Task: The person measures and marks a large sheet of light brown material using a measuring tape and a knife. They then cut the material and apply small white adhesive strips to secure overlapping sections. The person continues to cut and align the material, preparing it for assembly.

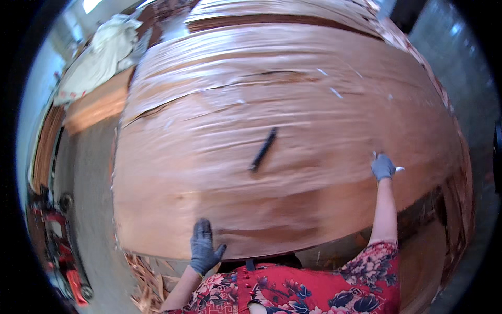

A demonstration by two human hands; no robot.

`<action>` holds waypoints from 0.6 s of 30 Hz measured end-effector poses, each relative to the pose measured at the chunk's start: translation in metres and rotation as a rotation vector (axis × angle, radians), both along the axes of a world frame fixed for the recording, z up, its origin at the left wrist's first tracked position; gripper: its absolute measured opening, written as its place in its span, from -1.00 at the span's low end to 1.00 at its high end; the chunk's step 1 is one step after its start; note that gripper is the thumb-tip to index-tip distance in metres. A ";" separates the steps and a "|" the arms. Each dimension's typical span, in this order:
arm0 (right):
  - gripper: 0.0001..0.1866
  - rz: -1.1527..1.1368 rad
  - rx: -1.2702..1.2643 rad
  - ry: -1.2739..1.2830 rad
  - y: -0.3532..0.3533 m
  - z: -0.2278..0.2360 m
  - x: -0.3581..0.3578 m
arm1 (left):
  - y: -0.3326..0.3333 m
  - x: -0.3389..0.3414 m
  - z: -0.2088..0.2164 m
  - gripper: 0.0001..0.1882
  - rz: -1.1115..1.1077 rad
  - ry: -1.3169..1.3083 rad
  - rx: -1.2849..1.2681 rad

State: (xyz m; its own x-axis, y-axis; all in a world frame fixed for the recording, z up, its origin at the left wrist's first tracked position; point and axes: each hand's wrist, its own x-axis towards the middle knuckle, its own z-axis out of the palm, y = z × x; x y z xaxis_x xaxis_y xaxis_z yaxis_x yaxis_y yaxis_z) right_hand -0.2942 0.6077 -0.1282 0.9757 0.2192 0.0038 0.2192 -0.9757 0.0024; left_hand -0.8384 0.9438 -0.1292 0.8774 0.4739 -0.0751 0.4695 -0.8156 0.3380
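A wide, wrinkled reddish-brown sheet, which looks like wood veneer [303, 209], spreads in front of me. My left hand [204, 247], in a grey glove, lies at its near edge with fingers stretched out and thumb apart. Farther right, my gloved right hand [383, 167] is closed around a slim tool [399, 169]; a white end sticks out on one side and a light tip on the other. The fist hides the tool's middle, so its kind is unclear. A black narrow bar [263, 150] rests slantwise on the sheet between my hands.
A long dark split [188, 97] crosses the sheet's far part, with small white strips [335, 93] nearby. Another stack of sheets [282, 13] stands beyond. Pale cloth [104, 55] covers a pile at the far left. Red machinery [73, 280] and veneer scraps [146, 280] lie at the lower left.
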 end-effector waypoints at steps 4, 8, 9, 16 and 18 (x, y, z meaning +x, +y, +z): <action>-0.77 0.079 -0.067 -0.027 0.083 0.010 -0.074 | 0.030 -0.020 0.010 -0.05 -0.178 -0.064 -0.052; -0.85 0.720 0.323 -0.258 0.194 0.055 -0.194 | 0.072 -0.045 0.025 -0.04 -0.130 -0.184 -0.573; -0.86 0.902 0.439 -0.348 0.220 0.066 -0.222 | 0.080 -0.052 0.030 -0.06 -0.123 -0.219 -0.550; -0.94 0.766 1.221 0.879 0.349 0.090 -0.373 | 0.110 -0.113 0.043 -0.17 0.181 -0.502 -0.683; -0.93 0.802 1.258 1.021 0.383 0.085 -0.396 | 0.112 -0.133 0.041 -0.21 0.353 -0.517 -0.802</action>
State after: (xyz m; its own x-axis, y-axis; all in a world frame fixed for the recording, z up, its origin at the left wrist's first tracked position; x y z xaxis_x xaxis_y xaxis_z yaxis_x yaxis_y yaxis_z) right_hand -0.6900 0.9906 -0.0433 0.3694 0.9278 0.0525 0.0296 0.0447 -0.9986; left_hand -0.9715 1.0560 -0.0886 0.7119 0.6891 -0.1358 0.2807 -0.1019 0.9544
